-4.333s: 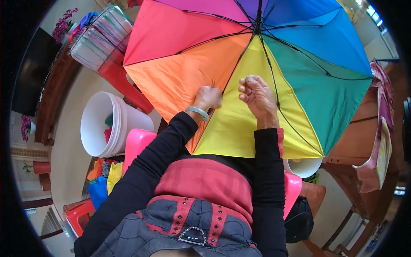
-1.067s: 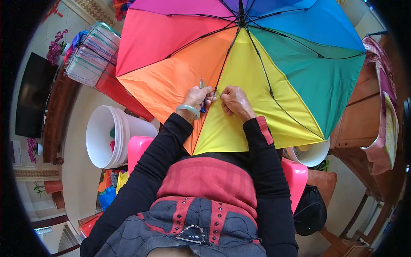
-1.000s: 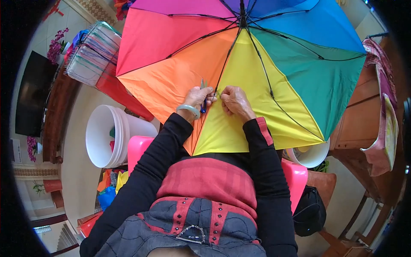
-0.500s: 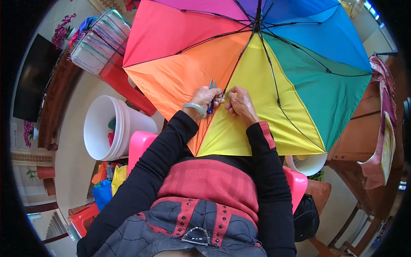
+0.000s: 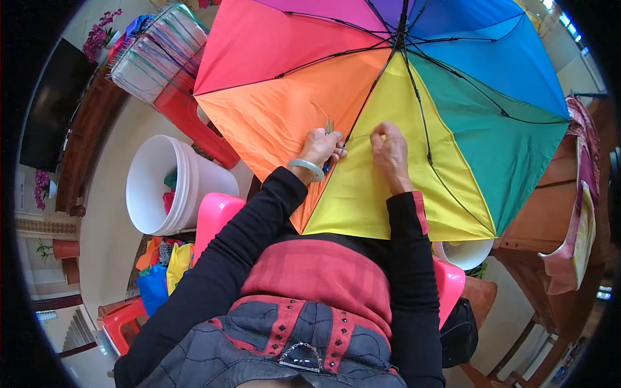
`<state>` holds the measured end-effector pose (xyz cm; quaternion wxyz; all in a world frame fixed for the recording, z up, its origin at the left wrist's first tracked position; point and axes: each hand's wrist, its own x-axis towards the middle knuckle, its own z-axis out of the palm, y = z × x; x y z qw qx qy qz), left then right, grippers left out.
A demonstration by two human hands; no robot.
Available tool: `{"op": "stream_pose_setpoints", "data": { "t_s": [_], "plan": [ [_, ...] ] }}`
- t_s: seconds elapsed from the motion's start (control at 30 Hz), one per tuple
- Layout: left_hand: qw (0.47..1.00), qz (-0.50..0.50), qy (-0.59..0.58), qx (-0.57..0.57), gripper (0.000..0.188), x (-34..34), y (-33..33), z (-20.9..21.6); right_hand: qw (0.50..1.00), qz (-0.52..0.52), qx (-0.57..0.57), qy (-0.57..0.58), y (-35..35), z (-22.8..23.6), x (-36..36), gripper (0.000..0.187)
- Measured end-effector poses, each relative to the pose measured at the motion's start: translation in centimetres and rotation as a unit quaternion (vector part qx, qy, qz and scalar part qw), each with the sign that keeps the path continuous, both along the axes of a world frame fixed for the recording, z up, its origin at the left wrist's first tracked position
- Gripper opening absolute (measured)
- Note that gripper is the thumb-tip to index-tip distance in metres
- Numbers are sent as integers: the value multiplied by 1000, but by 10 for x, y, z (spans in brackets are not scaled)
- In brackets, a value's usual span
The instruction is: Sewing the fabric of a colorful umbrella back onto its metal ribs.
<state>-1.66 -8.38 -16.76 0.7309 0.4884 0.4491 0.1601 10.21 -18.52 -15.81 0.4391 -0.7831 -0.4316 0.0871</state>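
A rainbow-coloured umbrella (image 5: pixel 446 187) lies spread over my lap with its inside and black ribs (image 5: pixel 372 89) facing me. My left hand (image 5: pixel 317 149) is closed beside the rib between the orange and yellow panels. It holds a small pair of scissors (image 5: pixel 328 125), points upward and blue handles mostly hidden by the fingers. Whether those fingers also pinch the rib or cloth I cannot tell. Above the yellow panel, my right hand (image 5: pixel 392 155) is held with its fingers pinched together, apart from the left; anything between its fingertips is too fine to make out.
A white bucket (image 5: pixel 184 184) with bits of coloured cloth inside stands at the left. Beyond it, a wire basket (image 5: pixel 158 55) rests on a red stool (image 5: pixel 194 123). Folded colourful cloth (image 5: pixel 155 284) lies below the bucket. Wooden furniture (image 5: pixel 530 220) with a hanging towel is at the right.
My right hand has drawn away from the left, toward the right across the yellow panel. The left hand keeps the scissors beside the rib. The whole view has shifted slightly.
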Motion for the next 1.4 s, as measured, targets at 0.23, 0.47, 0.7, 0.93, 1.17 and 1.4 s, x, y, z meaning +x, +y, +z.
{"op": "stream_pose_setpoints", "data": {
  "t_s": [0.23,0.47,0.7,0.93,1.17,1.4],
  "plan": [
    [989,-90,21,114,14,-5,0,6,797,25,250,550,4,21,-6,6],
    [971,-79,86,208,13,-8,4,23,901,23,252,353,7,29,0,4],
    [839,-187,-10,510,11,1,38,17,923,70,185,331,22,58,10,5],
    [861,-232,-15,452,10,11,57,32,932,123,161,301,33,83,36,10],
    [991,-87,-55,89,15,3,67,28,967,220,-22,-123,39,38,14,9],
    [992,-26,-127,1,18,7,56,43,990,110,-24,-85,55,6,-6,18]
  ]
}}
